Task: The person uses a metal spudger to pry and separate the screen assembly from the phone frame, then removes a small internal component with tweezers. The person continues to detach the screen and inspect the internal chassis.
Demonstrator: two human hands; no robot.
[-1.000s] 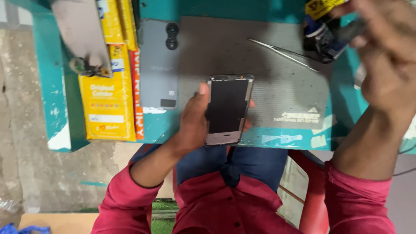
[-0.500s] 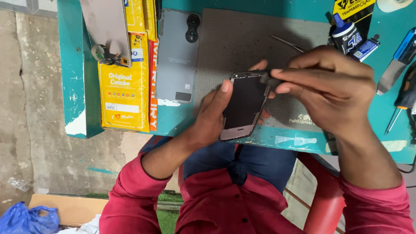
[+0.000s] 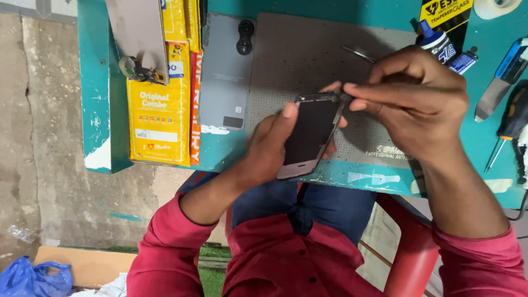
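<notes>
Phone: 1 dark-screened phone (image 3: 311, 137), being held just above the near edge of the grey mat (image 3: 308, 60), screen facing up.
Long axis: running near-left to far-right, tilted a bit; far end is sitting by the right hand, near end is hanging over the table edge.
Left hand: left hand (image 3: 269, 146) is cradling the phone from its left side and from under, thumb lying along the left edge. Clenched on the phone, holding it firm.
Right hand: right hand (image 3: 412, 102) is coming in from the right, fingertips pinching a small dark tool (image 3: 345, 99) right at the phone's far-right corner. Grasping the tool; tip touching the corner, as far as I can tell.
Key relation: phone is lying left and near of the right-hand pinch; right hand is the one working the far end, left hand is nearer the body of the phone.
Back cover: 1 grey back cover (image 3: 225, 71) is lying flat, left of the mat, well apart from both hands.
Boxes: yellow pack (image 3: 159, 115) at far left; exact no. in the stack can't tell.
Tools right: 1 screwdriver (image 3: 509, 124), 1 blue-handled blade (image 3: 503, 77), 1 glue tube (image 3: 437, 41), all lying right of the right hand, untouched.
Tweezers: 1 pair (image 3: 358, 54) lying on the mat, far side, just beyond the right hand.
</notes>
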